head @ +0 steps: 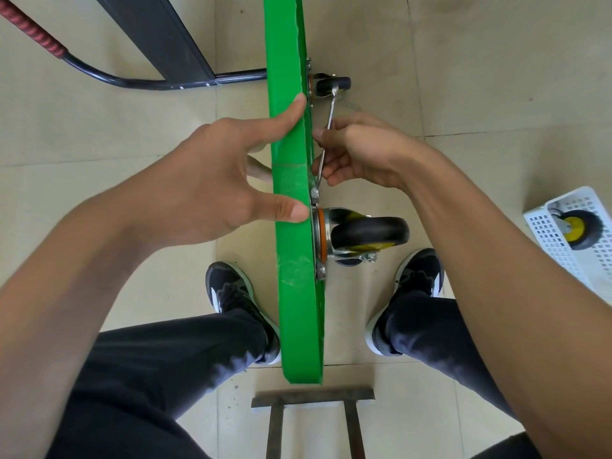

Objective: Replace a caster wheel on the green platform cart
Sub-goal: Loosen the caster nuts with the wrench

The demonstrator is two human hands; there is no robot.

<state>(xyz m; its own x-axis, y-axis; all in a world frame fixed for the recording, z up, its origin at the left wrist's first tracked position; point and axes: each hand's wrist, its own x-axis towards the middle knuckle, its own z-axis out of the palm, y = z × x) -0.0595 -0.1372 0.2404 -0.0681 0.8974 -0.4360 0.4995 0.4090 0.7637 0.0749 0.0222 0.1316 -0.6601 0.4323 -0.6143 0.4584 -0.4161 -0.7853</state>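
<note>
Cart deck (291,180) green; caster wheel (369,234) black with yellow hub; wrench (326,140) silver; perforated basket (569,240) white; floor (480,77) beige-tiled.

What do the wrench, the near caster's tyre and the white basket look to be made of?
Wrench: bright polished metal, likely steel, judging by its silvery glint. Near caster's tyre: matte black, probably rubber, with a soft sheen; its bracket looks like plated metal. White basket: most likely moulded plastic, given the regular perforated grid and uniform white colour.

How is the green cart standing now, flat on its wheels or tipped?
Tipped on its side: the cart deck stands vertical, and its wheel points sideways.
</note>
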